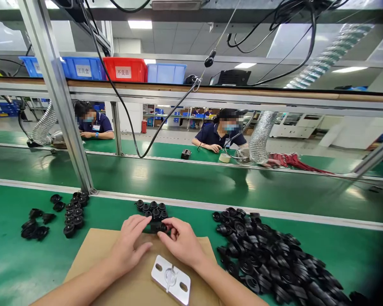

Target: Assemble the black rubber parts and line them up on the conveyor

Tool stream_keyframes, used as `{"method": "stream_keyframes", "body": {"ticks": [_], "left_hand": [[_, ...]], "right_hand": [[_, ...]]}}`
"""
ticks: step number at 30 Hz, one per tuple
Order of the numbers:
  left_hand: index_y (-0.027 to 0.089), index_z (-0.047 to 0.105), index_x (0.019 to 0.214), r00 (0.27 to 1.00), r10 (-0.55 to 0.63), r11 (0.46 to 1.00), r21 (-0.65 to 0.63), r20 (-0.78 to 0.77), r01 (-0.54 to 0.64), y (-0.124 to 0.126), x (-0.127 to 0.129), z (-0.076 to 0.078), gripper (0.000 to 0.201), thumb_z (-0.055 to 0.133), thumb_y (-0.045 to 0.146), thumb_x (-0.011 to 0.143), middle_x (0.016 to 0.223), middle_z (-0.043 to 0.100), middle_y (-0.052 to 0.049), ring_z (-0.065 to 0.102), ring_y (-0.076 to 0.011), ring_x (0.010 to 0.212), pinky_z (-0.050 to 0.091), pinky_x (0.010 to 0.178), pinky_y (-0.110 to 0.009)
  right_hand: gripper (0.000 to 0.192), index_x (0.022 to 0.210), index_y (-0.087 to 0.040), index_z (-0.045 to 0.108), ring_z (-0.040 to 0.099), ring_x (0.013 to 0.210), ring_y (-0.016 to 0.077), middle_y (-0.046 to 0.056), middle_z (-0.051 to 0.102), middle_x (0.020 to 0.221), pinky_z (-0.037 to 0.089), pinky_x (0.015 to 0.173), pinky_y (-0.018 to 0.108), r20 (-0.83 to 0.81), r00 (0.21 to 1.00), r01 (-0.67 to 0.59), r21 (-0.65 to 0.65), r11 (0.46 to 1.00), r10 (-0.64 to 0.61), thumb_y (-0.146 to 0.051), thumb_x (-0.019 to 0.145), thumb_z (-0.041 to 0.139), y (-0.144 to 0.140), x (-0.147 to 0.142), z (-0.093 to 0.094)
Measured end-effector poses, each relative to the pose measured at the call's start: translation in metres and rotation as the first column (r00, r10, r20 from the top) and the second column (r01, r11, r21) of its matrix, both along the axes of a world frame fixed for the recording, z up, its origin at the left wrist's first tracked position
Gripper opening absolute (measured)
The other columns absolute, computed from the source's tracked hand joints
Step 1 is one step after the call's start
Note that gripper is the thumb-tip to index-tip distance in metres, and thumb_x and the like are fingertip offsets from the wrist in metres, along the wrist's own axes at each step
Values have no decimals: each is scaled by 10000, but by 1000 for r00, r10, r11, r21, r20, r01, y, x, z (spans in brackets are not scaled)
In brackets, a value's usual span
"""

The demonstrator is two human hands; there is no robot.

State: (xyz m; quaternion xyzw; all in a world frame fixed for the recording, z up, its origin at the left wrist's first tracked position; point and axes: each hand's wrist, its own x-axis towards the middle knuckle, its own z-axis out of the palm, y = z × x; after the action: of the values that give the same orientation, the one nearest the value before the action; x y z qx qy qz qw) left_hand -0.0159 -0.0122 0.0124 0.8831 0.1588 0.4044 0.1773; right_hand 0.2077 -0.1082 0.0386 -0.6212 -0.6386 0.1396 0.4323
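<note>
Head view: left hand [129, 242] and right hand [181, 242] both pinch one small black moulded part [155, 227], fingers curled closed, over the far edge of a brown cardboard sheet [92, 259]. Machined metal plate [171, 278] near the wrists. Glossy round black parts heaped [268, 259] right; neat cluster [151, 208] just behind.

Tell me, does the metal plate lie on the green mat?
No, the metal plate lies on the brown cardboard, just below the left hand and the right hand.
</note>
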Motion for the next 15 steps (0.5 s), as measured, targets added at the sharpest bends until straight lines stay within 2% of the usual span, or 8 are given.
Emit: {"method": "stream_keyframes", "body": {"ticks": [2,4,5,7,10,13,15], "left_hand": [[269,481,1552,995,55,997,62,-87,-50,3,-4,9,568,653,213,1013,1442,576,-132,510,-344,1340,474,1132,-529],[237,540,1491,974,164,980,138,-158,-142,11,-8,20,493,660,221,1013,1437,575,-144,512,-353,1334,469,1127,-539],[226,562,1463,948,244,962,170,-205,-211,18,-11,26,461,672,240,1015,1438,573,-147,511,-353,1333,467,1125,-535],[214,586,1433,848,432,900,210,-306,-382,38,-21,39,424,681,294,1028,1442,569,-148,511,-341,1336,466,1121,-509],[190,639,1363,633,665,738,221,-395,-638,79,-53,61,324,623,294,1057,1392,588,-163,543,-335,1291,481,1079,-482],[137,678,1275,409,818,509,180,-405,-841,119,-108,77,268,539,242,1071,1300,602,-204,561,-382,1242,502,1021,-526],[118,668,1270,270,862,357,136,-430,-924,141,-150,80,276,501,244,1092,1280,604,-197,563,-384,1247,519,1007,-540]], "right_hand": [[287,1131,-191,739,633,722,214,54,687,889,482,691,330,217,975,26,47,999,-36,-356,935,610,-1,7,-1],[324,1192,-185,719,683,812,249,85,693,991,517,708,346,364,929,41,85,996,-69,-345,993,520,0,15,-7],[349,1225,-183,707,699,823,256,90,690,1016,531,692,346,403,911,49,103,993,-87,-350,1019,480,1,18,-11],[385,1293,-200,680,710,772,243,75,682,997,542,622,328,434,894,54,138,989,-110,-383,1059,435,7,25,-19],[412,1379,-264,631,661,610,189,30,664,942,524,511,281,415,904,34,172,984,-104,-486,1078,458,15,36,-27],[465,1395,-301,606,581,506,149,5,652,914,514,455,240,360,930,18,169,985,-79,-602,1049,533,22,46,-32],[487,1358,-294,625,545,479,143,-1,636,856,513,448,223,310,949,9,172,985,-63,-645,1024,569,25,50,-35]]}}
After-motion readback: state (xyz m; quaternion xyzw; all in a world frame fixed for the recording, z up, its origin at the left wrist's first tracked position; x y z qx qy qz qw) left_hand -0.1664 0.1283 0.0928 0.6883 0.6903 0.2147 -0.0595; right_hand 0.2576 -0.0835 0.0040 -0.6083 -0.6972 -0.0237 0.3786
